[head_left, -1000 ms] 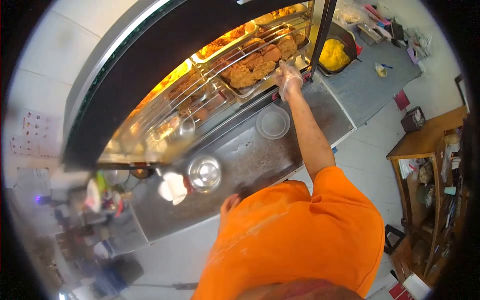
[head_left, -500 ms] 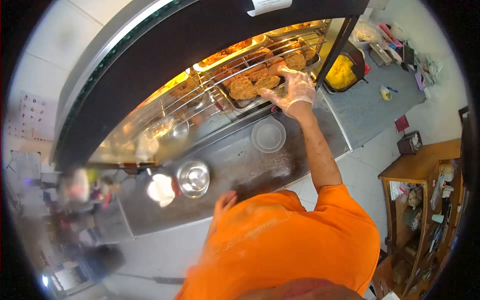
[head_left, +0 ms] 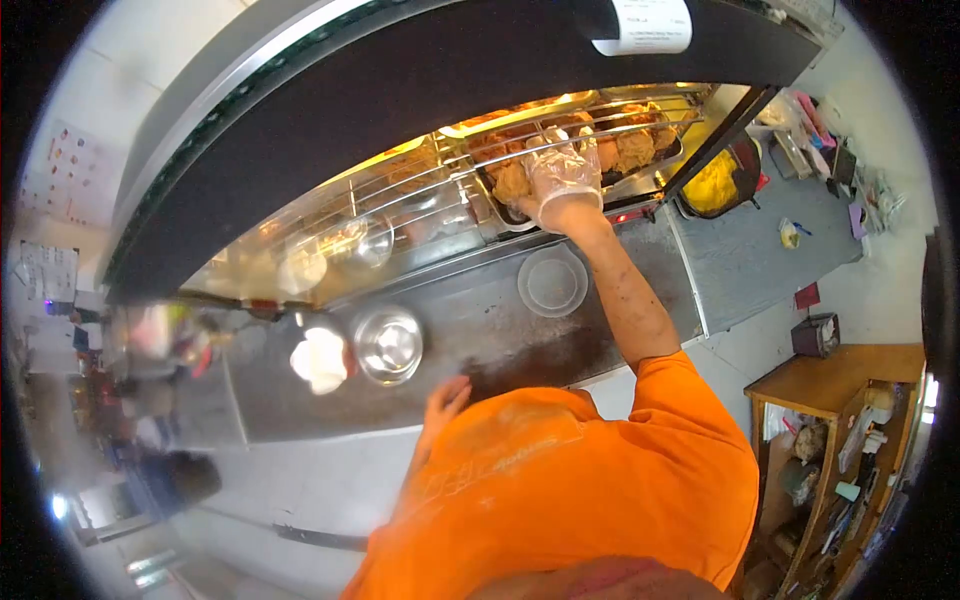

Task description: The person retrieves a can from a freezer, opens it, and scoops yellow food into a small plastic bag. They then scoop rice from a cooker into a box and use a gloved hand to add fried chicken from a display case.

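My right hand (head_left: 568, 180), in a clear plastic glove, reaches into a lit warming cabinet, below thin metal rack bars. It lies over a tray (head_left: 522, 222) of breaded fried chicken pieces (head_left: 512, 182). Its fingers stretch forward among the pieces and its thumb is apart; the fingertips are partly hidden by the bars and chicken. At the near edge of the dark counter (head_left: 470, 340), my bare left hand (head_left: 448, 398) has its fingers loosely extended, holding nothing. A round translucent plastic container (head_left: 552, 282) stands below my right wrist.
A shiny metal bowl (head_left: 388, 345) sits on the counter beside a white object (head_left: 320, 360). The cabinet's black frame (head_left: 400, 110) arches overhead. At right are a dark tray of yellow food (head_left: 711, 180) and a wooden shelf (head_left: 830, 380) with assorted items.
My right hand has moved left and deeper over the chicken tray, from its right front side. The view has shifted slightly. My left hand stays by the counter edge.
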Demonstrator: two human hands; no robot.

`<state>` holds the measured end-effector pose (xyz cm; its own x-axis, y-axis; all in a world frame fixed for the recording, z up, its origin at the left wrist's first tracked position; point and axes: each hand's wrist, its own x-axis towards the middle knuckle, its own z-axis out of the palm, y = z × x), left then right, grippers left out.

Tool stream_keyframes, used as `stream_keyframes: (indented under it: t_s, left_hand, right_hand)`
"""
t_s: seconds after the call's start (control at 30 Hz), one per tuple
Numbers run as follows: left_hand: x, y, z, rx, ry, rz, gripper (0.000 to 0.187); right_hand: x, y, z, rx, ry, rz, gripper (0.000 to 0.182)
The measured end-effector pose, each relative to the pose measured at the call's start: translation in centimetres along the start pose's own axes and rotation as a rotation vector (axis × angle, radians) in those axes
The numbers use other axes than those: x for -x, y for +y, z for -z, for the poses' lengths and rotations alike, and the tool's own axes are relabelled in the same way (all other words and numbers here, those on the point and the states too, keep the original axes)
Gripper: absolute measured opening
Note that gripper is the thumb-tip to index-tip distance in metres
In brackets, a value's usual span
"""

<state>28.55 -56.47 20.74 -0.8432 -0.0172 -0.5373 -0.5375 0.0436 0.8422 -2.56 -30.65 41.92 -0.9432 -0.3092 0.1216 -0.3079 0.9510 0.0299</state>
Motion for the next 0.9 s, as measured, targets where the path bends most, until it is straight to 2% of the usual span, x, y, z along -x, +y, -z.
stream_keyframes:
  t_s: [0.13, 0.2, 0.23, 0.27, 0.3, 0.33, 0.5, 0.57, 0.6, 0.67, 0.73, 0.8, 0.87, 0.9]
  left_hand:
    - [0.1, 0.0, 0.4, 0.075, 0.051, -0.053, 0.032]
    - [-0.1, -0.5, 0.9, 0.072, 0.054, -0.073, 0.031]
    - [0.0, -0.2, 1.0, 0.008, 0.054, -0.045, 0.031]
    - [0.2, -0.4, 1.1, -0.056, 0.053, -0.014, 0.031]
    - [0.2, -1.3, 1.2, 0.031, 0.033, -0.141, 0.031]
    - [0.4, -1.7, 1.3, 0.049, 0.035, -0.139, 0.031]
    - [1.0, -2.4, 2.0, 0.047, 0.068, -0.124, 0.030]
    - [1.8, -3.8, 3.1, 0.079, 0.092, -0.147, 0.030]
    - [1.8, -4.8, 3.3, 0.101, 0.095, -0.172, 0.030]
    - [3.1, -3.8, 3.7, 0.153, 0.092, -0.112, 0.030]
    - [3.7, -4.3, 4.5, 0.175, 0.073, -0.107, 0.030]
    - [3.8, -4.2, 5.6, 0.187, 0.023, -0.134, 0.030]
    - [4.5, -4.1, 6.6, 0.140, 0.097, -0.129, 0.029]
    - [4.7, -4.2, 7.2, 0.134, 0.084, -0.136, 0.029]
  right_hand:
    - [0.4, -0.3, -1.8, -0.189, 0.160, 0.085, 0.050]
    - [0.7, 0.3, -2.8, -0.413, 0.650, 0.297, 0.047]
    - [0.6, 0.6, -3.3, -0.373, 0.813, 0.335, 0.045]
    - [0.7, 0.8, -4.0, -0.371, 0.801, 0.352, 0.045]
    - [0.8, 1.1, -4.6, -0.390, 0.937, 0.366, 0.046]
    - [1.0, 1.3, -4.8, -0.407, 1.074, 0.380, 0.046]
    - [6.3, -1.6, -2.7, -0.442, 1.079, 0.385, 0.045]
    - [8.0, -5.5, -4.9, -1.038, 0.964, 0.319, 0.048]
    - [8.7, -8.0, -5.6, -1.087, 0.923, 0.329, 0.048]
    - [10.3, -13.5, -6.3, -1.098, 0.408, 0.224, 0.047]
    - [10.6, -19.8, -9.2, -1.394, -0.086, 0.104, 0.045]
    - [10.2, -25.3, -13.4, -1.359, -0.242, 0.135, 0.040]
    - [9.1, -29.6, -18.2, -1.133, -0.570, 0.111, 0.047]
    - [8.8, -30.8, -19.1, -1.132, -0.557, 0.100, 0.047]
